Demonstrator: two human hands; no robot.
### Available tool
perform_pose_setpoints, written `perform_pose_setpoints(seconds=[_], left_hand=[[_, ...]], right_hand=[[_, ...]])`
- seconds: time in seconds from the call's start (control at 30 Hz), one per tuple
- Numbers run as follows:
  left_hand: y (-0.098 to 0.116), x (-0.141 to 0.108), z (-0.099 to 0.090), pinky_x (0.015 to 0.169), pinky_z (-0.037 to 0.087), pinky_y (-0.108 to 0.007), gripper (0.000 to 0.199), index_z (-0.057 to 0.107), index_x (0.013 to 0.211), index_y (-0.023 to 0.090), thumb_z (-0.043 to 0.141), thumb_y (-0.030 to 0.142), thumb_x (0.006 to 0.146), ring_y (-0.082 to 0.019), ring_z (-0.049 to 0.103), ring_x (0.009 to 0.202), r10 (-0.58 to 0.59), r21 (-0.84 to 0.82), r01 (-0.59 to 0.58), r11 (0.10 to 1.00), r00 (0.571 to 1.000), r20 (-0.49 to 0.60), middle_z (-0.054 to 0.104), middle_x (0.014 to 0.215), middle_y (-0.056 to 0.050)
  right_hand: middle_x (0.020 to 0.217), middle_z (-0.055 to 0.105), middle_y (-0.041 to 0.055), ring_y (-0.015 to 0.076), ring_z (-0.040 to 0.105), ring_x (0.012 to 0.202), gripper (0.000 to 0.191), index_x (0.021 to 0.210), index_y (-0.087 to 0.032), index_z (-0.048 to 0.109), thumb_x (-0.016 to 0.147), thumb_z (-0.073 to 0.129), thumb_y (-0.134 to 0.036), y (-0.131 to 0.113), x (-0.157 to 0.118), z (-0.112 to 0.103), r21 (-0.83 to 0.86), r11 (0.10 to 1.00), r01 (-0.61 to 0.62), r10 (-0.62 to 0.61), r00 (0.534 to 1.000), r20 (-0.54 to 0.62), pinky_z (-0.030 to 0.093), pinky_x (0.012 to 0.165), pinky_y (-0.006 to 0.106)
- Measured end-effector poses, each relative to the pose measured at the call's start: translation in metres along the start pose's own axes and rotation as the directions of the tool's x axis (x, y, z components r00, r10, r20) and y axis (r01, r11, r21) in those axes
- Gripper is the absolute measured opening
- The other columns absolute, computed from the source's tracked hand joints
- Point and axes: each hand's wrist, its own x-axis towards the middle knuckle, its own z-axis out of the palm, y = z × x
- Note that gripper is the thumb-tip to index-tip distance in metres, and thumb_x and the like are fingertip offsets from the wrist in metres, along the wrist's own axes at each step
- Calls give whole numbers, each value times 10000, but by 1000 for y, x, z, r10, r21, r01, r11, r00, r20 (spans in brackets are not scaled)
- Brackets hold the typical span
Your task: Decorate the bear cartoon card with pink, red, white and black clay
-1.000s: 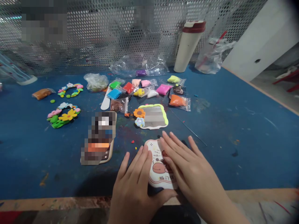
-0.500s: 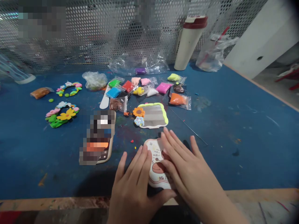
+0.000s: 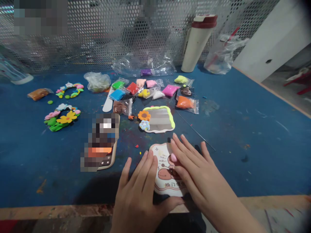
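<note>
A white card-like plate with a printed cartoon (image 3: 165,174) lies at the table's front edge between my hands. My left hand (image 3: 139,184) rests on its left side, fingers extended, thumb along the near edge. My right hand (image 3: 196,168) lies over its right side with the fingers stretched out. A small pink clay piece (image 3: 174,157) shows on the plate beside my right fingers; part of it may be hidden under them. Just beyond is a scalloped mirror (image 3: 160,119) with a yellow-green clay rim, an orange flower (image 3: 144,115) and a blue flower (image 3: 144,125).
Left of my hands lies a phone (image 3: 113,158). Clay wreaths (image 3: 62,118) sit farther left. Several bagged clays (image 3: 170,90) and a white spatula (image 3: 108,104) lie behind the mirror. A thin rod (image 3: 199,134) is at right; a tumbler (image 3: 195,48) stands at the back.
My right hand has shifted slightly right, uncovering more of the printed plate and the pink piece. My left hand stays nearly in place. The view has shifted slightly.
</note>
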Motion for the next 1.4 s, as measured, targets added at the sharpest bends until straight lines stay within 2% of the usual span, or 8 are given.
perform_pose_setpoints(seconds=[0.3,0.7,0.8,0.9,1.0,1.17,1.3,1.4], left_hand=[[0,-1,-1,1121,264,-355,649,643,1108,54,615,617,786,-245,650,1087,-2,15,1,1000,1000,25,671,1187,-163],[0,-3,0,1106,285,-359,651,627,1117,50,599,616,797,-248,642,1100,-8,14,8,1000,1000,14,678,1176,-170],[1,-4,1,1107,284,-370,533,619,1129,70,538,533,876,-240,627,1125,-14,-2,14,1000,1000,26,668,1197,-162],[3,-4,2,1109,280,-381,473,613,1145,93,541,484,889,-240,632,1116,-59,-14,59,998,998,0,672,1196,-146],[2,-3,1,1110,282,-363,625,616,1144,80,603,602,801,-248,645,1093,-43,3,43,999,999,-8,682,1177,-150],[-1,-4,2,1109,292,-366,533,609,1145,41,469,504,920,-240,632,1117,22,8,-22,1000,1000,-22,677,1174,-174],[0,-6,7,1100,316,-355,481,612,1135,48,586,444,864,-240,651,1084,-22,0,22,1000,993,-112,699,1134,-163],[1,-8,10,1100,323,-354,547,604,1149,39,545,510,877,-243,646,1092,8,25,-5,1000,994,-113,692,1142,-176]], right_hand=[[1383,549,33,205,494,1290,428,1363,-244,446,940,495,-293,9,-11,-7,317,942,-111,135,989,-53,391,1054,541],[1328,593,80,166,511,1275,364,1258,-113,575,910,469,-116,3,-18,2,-38,981,189,-193,960,-203,248,1150,454],[1405,503,71,173,413,1345,432,1302,-77,539,877,461,-90,-5,-13,0,6,949,317,-315,945,-85,308,1127,397],[1486,359,86,224,373,1365,495,1400,-81,420,923,433,-211,-6,-7,-3,-4,972,234,-234,971,49,399,1059,466],[1467,381,126,237,414,1341,480,1393,-67,425,956,397,-265,-1,-10,-5,-96,982,163,-164,986,-5,410,1038,491],[1452,413,103,209,366,1367,472,1348,-59,492,921,451,-256,-5,-9,0,-28,924,381,-381,925,8,364,1091,379],[1490,332,141,261,352,1371,540,1421,-64,381,939,432,-302,-6,-8,-1,-50,973,227,-225,974,30,394,1045,503],[1481,373,111,202,321,1390,522,1424,-85,388,930,436,-246,-6,-11,-8,35,959,280,-282,959,41,368,1086,407]])
